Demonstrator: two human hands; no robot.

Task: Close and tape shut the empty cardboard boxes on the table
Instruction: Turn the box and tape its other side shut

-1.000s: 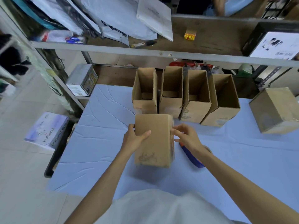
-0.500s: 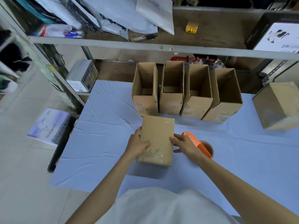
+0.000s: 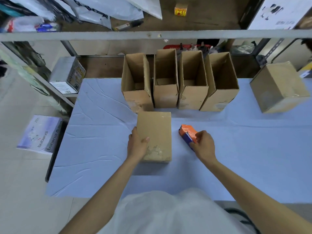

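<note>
A closed cardboard box [image 3: 156,132] lies flat on the blue-covered table [image 3: 101,149] in front of me. My left hand [image 3: 137,146] holds its left edge, thumb on top. To the right, my right hand [image 3: 203,145] grips an orange and blue tape dispenser [image 3: 187,132] resting on the table, apart from the box. Behind, a row of several open cardboard boxes [image 3: 179,81] stands upright with flaps up. A taped box [image 3: 278,86] sits at the far right.
A metal shelf rail [image 3: 152,35] crosses above the back of the table, with bags and small items on the shelf. A grey box [image 3: 67,75] sits on a lower shelf at left. A white packet [image 3: 40,134] lies on the floor left of the table.
The closed box has been laid down flat on the table. My right hand left the box and took hold of the tape dispenser to the right.
</note>
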